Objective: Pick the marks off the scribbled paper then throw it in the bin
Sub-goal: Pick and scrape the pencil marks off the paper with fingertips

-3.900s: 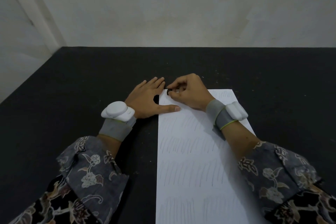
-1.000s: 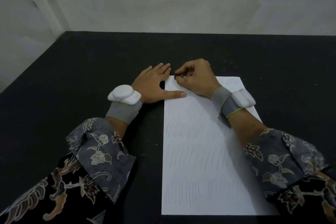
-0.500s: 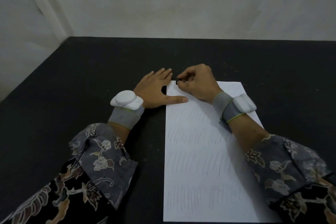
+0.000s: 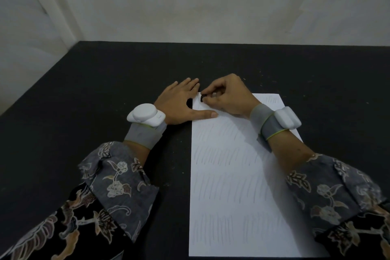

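A white sheet of paper covered in rows of faint pencil strokes lies lengthwise on the black table. My left hand lies flat at the sheet's far left corner, fingers straight, with the thumb pressing on the paper's edge. My right hand is curled over the same far corner and pinches a small dark eraser between thumb and fingertips, its tip against the paper. Both wrists wear grey bands with white devices.
The black table runs back to a pale wall, with its left edge slanting toward me. Small specks lie on the table surface beyond the paper. No bin is in view.
Both hands keep the same pose at the paper's far left corner. Only the camera has shifted slightly; the eraser stays at the corner.
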`<state>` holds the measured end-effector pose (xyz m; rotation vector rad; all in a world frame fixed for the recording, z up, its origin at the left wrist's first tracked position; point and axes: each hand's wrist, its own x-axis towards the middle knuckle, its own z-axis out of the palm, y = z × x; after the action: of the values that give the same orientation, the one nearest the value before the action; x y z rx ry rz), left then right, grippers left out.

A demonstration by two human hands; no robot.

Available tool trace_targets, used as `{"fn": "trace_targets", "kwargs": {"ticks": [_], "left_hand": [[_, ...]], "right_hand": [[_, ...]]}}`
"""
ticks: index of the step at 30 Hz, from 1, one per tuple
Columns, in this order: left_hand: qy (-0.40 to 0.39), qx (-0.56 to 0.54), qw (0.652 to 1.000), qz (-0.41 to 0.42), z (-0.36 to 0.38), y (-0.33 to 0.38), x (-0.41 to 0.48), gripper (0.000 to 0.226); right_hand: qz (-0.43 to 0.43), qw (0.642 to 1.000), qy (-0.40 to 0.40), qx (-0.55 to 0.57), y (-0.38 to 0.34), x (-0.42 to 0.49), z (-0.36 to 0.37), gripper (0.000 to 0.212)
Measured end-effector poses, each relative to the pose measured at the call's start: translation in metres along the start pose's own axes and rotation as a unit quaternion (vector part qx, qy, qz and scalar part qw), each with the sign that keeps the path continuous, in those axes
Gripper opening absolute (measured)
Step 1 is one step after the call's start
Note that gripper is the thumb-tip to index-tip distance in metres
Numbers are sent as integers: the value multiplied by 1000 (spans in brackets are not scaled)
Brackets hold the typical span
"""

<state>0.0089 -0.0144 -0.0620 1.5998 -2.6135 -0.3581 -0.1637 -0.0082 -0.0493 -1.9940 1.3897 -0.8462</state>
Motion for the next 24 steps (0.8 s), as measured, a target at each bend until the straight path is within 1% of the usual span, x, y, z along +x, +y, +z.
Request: {"fn": "trace_targets", "kwargs": {"ticks": [1,4,5,6,8,9,11,13,14,15,18,19,20,22,24], "left_hand": [[-1,2,1000,-1,0,0,0,114],[-5,8,1000,-2,0,1,2,115],[-5,5,1000,-2,0,0,2,117],[-3,2,1000,0,0,0,1,120],[1,-1,1000,2,1,-1,0,123],[2,-2,1000,3,1,0,0,120],[1,-1,1000,2,0,1,0,115],[-3,-1,1000,0,-1,1,0,114],[-4,-3,1000,1,-1,1,0,114],[-3,-4,1000,1,-2,1,0,115],[2,-6,1000,4,0,1,-1,117],[3,-6,1000,4,0,1,-1,115],[3,-6,1000,4,0,2,-1,113],[1,-6,1000,3,-1,2,-2,113],[-1,-2,1000,1,-1,2,-1,113]], "right_hand": [[-1,1000,7,-2,1,0,1,16],[-13,996,77,-32,1,3,8,17],[-15,996,80,-36,-1,3,9,17],[-17,997,67,-36,-1,2,8,16],[-15,1000,16,-22,-1,2,3,16],[-12,1000,4,-17,0,1,1,16],[-15,999,32,-27,1,2,4,17],[-23,996,77,-50,-1,3,11,18],[-27,995,82,-54,-2,3,13,18],[-30,996,72,-50,-3,3,11,17],[-21,1000,-9,-14,-3,-1,2,16],[-16,1000,-15,-11,-3,0,1,15],[-13,1000,1,-12,-2,0,3,15],[7,998,64,15,0,3,6,13],[56,987,103,110,1,3,4,10]]}}
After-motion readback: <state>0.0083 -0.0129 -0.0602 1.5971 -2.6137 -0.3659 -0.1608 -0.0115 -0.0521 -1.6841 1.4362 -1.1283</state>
